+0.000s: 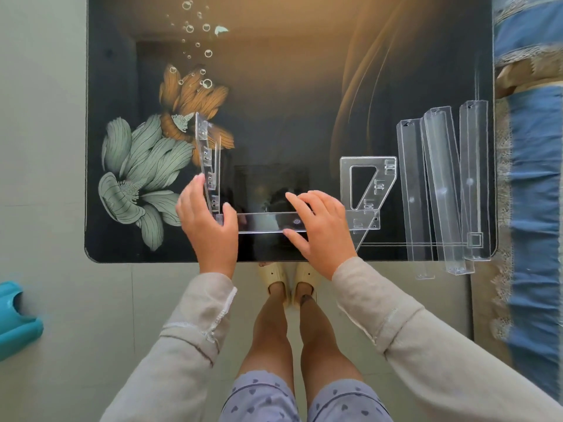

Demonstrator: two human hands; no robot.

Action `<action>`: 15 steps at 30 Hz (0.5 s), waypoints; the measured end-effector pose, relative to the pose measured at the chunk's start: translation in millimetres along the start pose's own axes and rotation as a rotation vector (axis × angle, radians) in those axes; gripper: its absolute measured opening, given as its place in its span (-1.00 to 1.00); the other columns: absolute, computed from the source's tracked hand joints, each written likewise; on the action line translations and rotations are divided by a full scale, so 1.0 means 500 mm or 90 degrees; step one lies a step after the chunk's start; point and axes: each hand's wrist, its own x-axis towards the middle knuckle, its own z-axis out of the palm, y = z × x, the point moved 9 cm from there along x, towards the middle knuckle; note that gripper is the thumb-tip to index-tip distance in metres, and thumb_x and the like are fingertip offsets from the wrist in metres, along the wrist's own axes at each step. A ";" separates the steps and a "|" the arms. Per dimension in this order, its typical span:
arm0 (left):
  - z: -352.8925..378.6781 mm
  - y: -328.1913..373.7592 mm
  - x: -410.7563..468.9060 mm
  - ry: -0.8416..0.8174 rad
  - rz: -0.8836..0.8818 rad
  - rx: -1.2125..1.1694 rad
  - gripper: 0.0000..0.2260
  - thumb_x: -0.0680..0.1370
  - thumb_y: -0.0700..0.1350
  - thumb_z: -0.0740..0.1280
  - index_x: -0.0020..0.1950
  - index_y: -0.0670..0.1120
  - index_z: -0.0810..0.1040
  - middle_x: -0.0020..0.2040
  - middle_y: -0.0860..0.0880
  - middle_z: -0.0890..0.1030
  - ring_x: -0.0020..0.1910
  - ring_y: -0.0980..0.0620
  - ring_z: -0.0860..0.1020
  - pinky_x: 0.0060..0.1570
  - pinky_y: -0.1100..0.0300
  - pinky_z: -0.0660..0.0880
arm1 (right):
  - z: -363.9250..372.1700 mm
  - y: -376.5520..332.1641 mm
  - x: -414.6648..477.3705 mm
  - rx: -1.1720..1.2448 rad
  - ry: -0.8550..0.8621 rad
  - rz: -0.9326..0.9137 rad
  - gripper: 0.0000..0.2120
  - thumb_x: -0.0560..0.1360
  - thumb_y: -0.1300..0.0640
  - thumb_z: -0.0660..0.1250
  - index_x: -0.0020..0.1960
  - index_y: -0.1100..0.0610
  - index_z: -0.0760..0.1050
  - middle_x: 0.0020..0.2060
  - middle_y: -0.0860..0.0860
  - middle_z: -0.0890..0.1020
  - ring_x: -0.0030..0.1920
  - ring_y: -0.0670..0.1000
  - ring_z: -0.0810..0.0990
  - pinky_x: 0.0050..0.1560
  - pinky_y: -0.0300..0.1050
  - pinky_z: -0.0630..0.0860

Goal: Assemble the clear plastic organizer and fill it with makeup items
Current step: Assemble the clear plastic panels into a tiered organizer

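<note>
Organizer panel (209,159), clear plastic, upright in L hand (207,220) grip; long tray (265,222) in R hand (323,226) grip.

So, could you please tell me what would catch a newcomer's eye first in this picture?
Front and centre, the left hand holds an upright clear plastic side panel while the right hand holds a long clear plastic shelf strip against its base. The glossy black table shows painted green and orange flowers at left; three long clear plastic trays lie at its right edge.
</note>
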 end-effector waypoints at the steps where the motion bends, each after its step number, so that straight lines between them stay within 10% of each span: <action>1: 0.004 0.033 -0.015 0.005 0.067 0.036 -0.55 0.44 -0.24 0.25 0.34 -0.22 0.37 0.30 -0.20 0.45 0.33 -0.13 0.35 0.35 0.14 0.21 | -0.023 0.023 -0.014 0.037 0.038 0.038 -0.55 0.42 0.07 0.37 0.28 0.17 0.46 0.11 0.11 0.59 0.21 0.15 0.51 0.27 0.05 0.36; 7: 0.187 0.182 -0.136 -0.258 0.463 0.268 -0.46 0.35 -0.06 0.44 0.30 -0.18 0.46 0.28 -0.16 0.53 0.33 -0.14 0.42 0.32 -0.14 0.32 | -0.096 0.197 -0.140 0.301 0.220 0.373 -0.68 0.47 0.26 0.31 0.22 0.17 0.47 0.07 -0.04 0.51 0.15 -0.03 0.43 0.21 -0.20 0.30; 11: 0.308 0.163 -0.173 -0.488 0.418 0.385 -0.30 0.43 0.03 0.35 0.49 -0.11 0.15 0.45 -0.07 0.30 0.44 -0.08 0.24 0.45 -0.01 0.13 | -0.056 0.267 -0.188 0.512 0.213 0.595 -0.64 0.51 0.29 0.23 0.29 0.14 0.41 0.13 -0.01 0.49 0.16 -0.09 0.44 0.18 -0.26 0.31; 15: 0.336 0.164 -0.171 -0.467 0.382 0.384 -0.32 0.41 -0.09 0.40 0.46 -0.11 0.18 0.39 -0.09 0.35 0.36 -0.10 0.29 0.36 0.04 0.24 | -0.003 0.271 -0.171 0.749 0.139 0.725 -0.61 0.54 0.29 0.16 0.36 0.27 0.32 0.29 0.17 0.48 0.16 -0.01 0.47 0.31 -0.11 0.37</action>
